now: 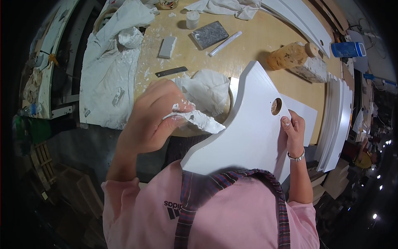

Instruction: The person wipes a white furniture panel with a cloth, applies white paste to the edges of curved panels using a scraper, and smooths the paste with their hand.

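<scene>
At the near edge of the table (pixel 257 41), a white panel (pixel 248 124) held tilted

Across the tabletop, I see bare yellowish wood flecked with white, mostly toward the left side. Over the near edge leans the white panel, one side cut in a curve, its lower end reaching the plaid apron (pixel 191 189). Along the left edge lies a smeared white sheet (pixel 110 83); by the right edge I make out stacked white boards (pixel 333 124). Near the middle of the near edge sits a crumpled white cloth (pixel 207 89), partly behind the left hand (pixel 155 114).

That hand has a white-coated piece (pixel 205 122) pinched between thumb and fingers, its tip at the panel's curved side; whether they touch, I cannot tell from my end. The right hand (pixel 294 130) grips the opposite side, thumb on the face, just beside a round hole (pixel 276 106).

Toward the right edge stands an orange-tinted bottle (pixel 286 57). Nearer the far edge I find a dark grey block (pixel 210 35), with a smaller white block (pixel 168 47) to its left, a slim white tube (pixel 225 43) just beside it on the right, a dark flat strip (pixel 171 72) nearer me and a little white tub (pixel 192 19) beyond.
</scene>
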Available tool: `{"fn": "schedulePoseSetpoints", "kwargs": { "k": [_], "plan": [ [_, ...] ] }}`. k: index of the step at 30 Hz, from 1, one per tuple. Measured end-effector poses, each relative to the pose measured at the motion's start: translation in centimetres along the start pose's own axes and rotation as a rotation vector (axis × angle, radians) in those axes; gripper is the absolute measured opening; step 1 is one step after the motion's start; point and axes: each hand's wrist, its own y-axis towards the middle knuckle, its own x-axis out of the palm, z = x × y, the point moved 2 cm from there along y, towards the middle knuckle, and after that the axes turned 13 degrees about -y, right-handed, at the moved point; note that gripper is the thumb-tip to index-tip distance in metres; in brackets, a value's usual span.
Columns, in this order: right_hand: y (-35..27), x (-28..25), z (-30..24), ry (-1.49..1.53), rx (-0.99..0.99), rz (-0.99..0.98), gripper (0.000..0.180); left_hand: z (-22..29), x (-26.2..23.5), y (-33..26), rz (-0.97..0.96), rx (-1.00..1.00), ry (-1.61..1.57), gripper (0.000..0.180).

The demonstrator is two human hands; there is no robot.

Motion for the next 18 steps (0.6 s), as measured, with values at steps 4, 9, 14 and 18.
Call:
{"fn": "schedulePoseSetpoints", "kwargs": {
  "k": [4, 9, 14, 18],
  "plan": [
    [-0.14, 0.02, 0.34, 0.000, 0.001, -0.008, 0.069, 0.34, -0.02, 0.18, -0.041, -0.004, 0.004, 0.021],
    [-0.27, 0.16, 0.24, 0.017, -0.001, 0.004, 0.067, 0.24, 0.07, 0.14, -0.034, -0.004, 0.009, 0.021],
    [-0.33, 0.14, 0.40, 0.002, -0.010, 0.004, 0.068, 0.38, 0.26, 0.14, -0.030, 0.005, -0.014, 0.020],
    [-0.36, 0.04, 0.01, -0.001, -0.018, 0.002, 0.068, 0.50, 0.20, 0.11, -0.032, -0.004, -0.014, 0.020]
  ]
}}
